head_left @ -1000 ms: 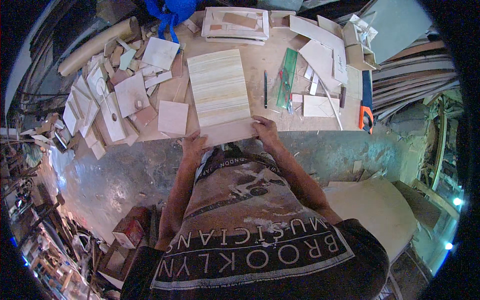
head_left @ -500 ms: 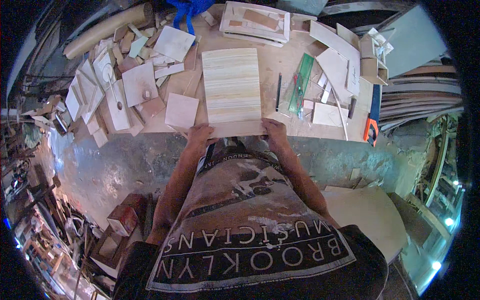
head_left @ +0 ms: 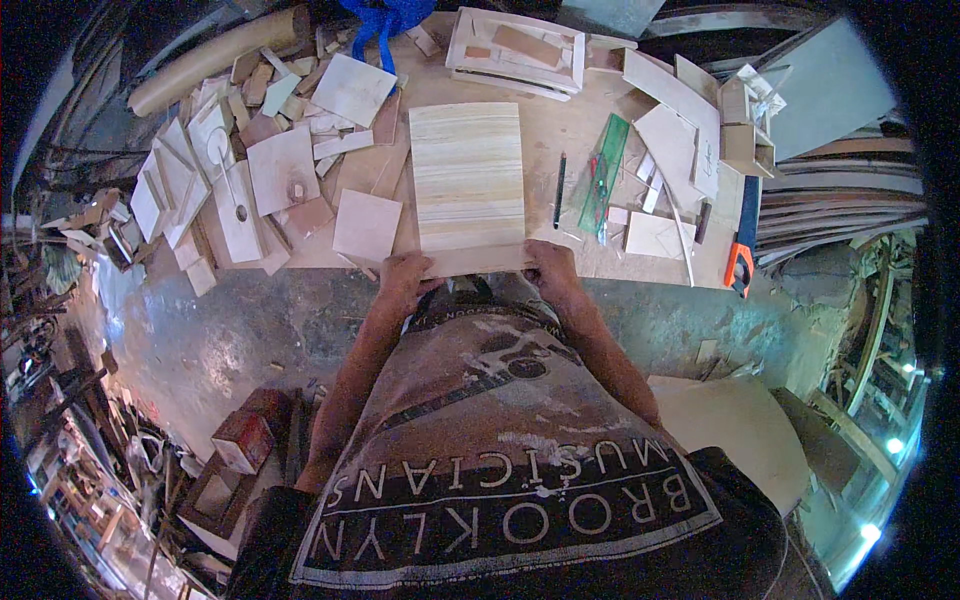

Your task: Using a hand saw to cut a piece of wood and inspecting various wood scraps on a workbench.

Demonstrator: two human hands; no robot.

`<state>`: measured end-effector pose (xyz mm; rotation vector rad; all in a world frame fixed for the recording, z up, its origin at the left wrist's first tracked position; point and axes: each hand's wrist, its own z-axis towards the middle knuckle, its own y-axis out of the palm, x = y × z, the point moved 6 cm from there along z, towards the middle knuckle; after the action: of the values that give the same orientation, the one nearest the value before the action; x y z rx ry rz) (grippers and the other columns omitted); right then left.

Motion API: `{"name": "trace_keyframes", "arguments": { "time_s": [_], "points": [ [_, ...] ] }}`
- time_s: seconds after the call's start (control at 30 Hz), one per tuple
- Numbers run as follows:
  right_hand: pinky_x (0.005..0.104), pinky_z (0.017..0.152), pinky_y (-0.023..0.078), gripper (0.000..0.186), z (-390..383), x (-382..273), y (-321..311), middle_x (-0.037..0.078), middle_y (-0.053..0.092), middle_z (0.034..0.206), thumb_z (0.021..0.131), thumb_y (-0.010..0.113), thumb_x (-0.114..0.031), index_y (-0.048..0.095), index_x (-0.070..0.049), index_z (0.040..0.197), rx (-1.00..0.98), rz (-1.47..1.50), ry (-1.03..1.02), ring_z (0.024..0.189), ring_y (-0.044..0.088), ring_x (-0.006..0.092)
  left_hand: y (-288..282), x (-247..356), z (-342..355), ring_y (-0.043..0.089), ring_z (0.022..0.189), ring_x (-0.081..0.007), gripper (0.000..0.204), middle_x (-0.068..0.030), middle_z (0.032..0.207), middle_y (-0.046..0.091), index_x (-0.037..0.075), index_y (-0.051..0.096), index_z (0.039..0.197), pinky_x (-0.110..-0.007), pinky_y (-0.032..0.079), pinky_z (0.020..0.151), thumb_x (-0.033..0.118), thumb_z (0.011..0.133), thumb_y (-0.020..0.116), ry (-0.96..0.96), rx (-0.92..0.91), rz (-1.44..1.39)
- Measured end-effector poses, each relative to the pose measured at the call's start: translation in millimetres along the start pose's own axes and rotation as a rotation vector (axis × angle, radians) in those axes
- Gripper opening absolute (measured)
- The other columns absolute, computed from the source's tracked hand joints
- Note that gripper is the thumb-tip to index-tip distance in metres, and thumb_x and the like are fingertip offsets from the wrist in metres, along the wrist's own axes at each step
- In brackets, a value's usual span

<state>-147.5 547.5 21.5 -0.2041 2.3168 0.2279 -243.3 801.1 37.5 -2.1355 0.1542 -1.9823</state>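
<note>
A pale wooden panel (head_left: 466, 175) with yellowish streaks across it lies at the near edge of the workbench. Along its near end runs a plain strip of wood (head_left: 478, 263), slightly lower than the streaked face. My left hand (head_left: 406, 276) grips the left corner of that near end, fingers curled under it. At the right corner my right hand (head_left: 551, 265) pinches the wood, thumb on the side. The undersides of both grips are hidden. Nearest to my left hand is a square wooden piece (head_left: 367, 225); right of the panel lies a dark pencil (head_left: 560, 190).
Wood offcuts (head_left: 270, 110) pile up on the left of the bench (head_left: 590, 258). On the right are a green ruler (head_left: 606, 170), thin wood pieces (head_left: 660, 233) and an orange-handled saw (head_left: 740, 265) at the edge. A wooden frame (head_left: 515, 50) stands at the back.
The whole bench has shifted slightly in the picture, as the view has moved a little. Both hands keep their hold at the panel's near corners.
</note>
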Motion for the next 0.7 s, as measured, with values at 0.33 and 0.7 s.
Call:
{"name": "trace_keyframes", "arguments": {
  "time_s": [0.33, 0.7],
  "points": [
    [0.0277, 0.049, 0.043, 0.012, 11, -7, 4, 0.005, 0.06, 0.075, 0.085, 0.062, -0.012, 0.063, 0.0, 0.086, -0.148, -1.02, -1.108, 0.061, 0.057, 0.0143, -5, -27, 5, 0.062, 0.084, -0.0328, 0.024, -0.0161, 0.093, 0.056, -0.009, 0.053, 0.094, -0.044, 0.06, 0.071, 0.003, 0.076, 0.064, -0.284, 0.099, -0.327],
    [0.0389, 0.058, 0.048, 0.022, 5, 12, -1, 0.008, 0.063, 0.078, 0.078, 0.066, -0.015, 0.061, 0.001, 0.093, 0.094, 0.211, 0.222, 0.067, 0.061, 0.0238, -3, 25, 12, 0.063, 0.08, -0.0324, 0.026, -0.0174, 0.095, 0.055, -0.01, 0.05, 0.1, -0.046, 0.06, 0.066, 0.0, 0.079, 0.062, -0.895, 0.393, -0.536]
  ]
}}
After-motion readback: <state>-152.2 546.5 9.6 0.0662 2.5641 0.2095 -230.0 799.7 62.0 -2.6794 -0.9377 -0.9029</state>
